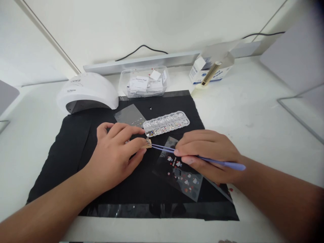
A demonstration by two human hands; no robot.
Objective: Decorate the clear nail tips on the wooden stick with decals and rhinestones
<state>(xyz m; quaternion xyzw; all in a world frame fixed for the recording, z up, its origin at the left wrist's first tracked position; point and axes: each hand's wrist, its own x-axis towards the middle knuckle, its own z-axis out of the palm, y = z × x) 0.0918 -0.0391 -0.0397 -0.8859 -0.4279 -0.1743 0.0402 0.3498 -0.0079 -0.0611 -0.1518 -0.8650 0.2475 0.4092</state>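
My right hand (210,152) grips a pair of purple tweezers (230,165). Their tips meet a small pale-yellow piece (148,144), whose kind is too small to make out. From the other side, the thumb and a finger of my left hand (113,155) pinch that piece, partly hiding it. Just behind the piece lies a clear case (165,123) with small compartments of rhinestones and beads. Under and in front of my right hand is a transparent sticker sheet (186,185) with small cartoon figures. Another sheet (129,114) lies behind my left hand.
A black cloth (73,145) covers the middle of the white table (260,101). At the back stand a white dome-shaped nail lamp (88,87), a clear plastic box (126,91) of alcohol pads, and an open carton (196,72). A gold-capped bottle (211,73) stands before the carton.
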